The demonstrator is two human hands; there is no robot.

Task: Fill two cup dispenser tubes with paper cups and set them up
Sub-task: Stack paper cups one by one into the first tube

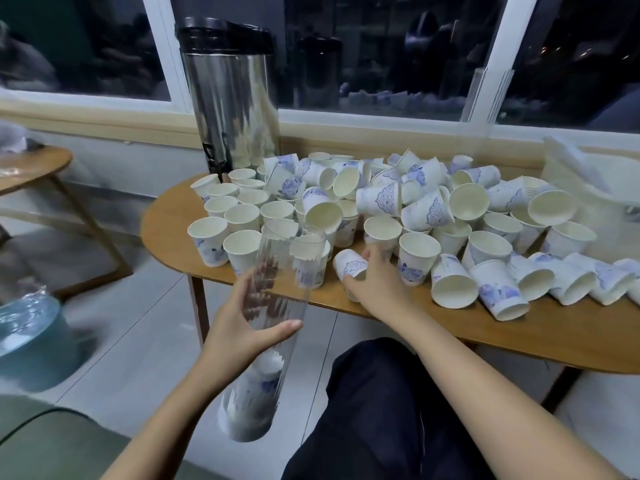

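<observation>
Wooden table (519,336) heaped with cups (381,199), left hand (239,323) gripping tilted tube (289,271), outstretched right hand (379,284) grasping tipped cup (349,265)

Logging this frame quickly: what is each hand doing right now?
Left hand: holding the clear plastic dispenser tube.
Right hand: gripping a white blue-patterned paper cup.

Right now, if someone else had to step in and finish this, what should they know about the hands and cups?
Left hand grips the clear tube, tilted, open top near the table edge; a short stack sits in its lower end.
Right hand grips one cup lying on the wooden table.
Loose cups cover the table; a second tube stands by the window, apparently empty.
Done: first tube barely started.
Left: fill both tubes, set them up.
</observation>
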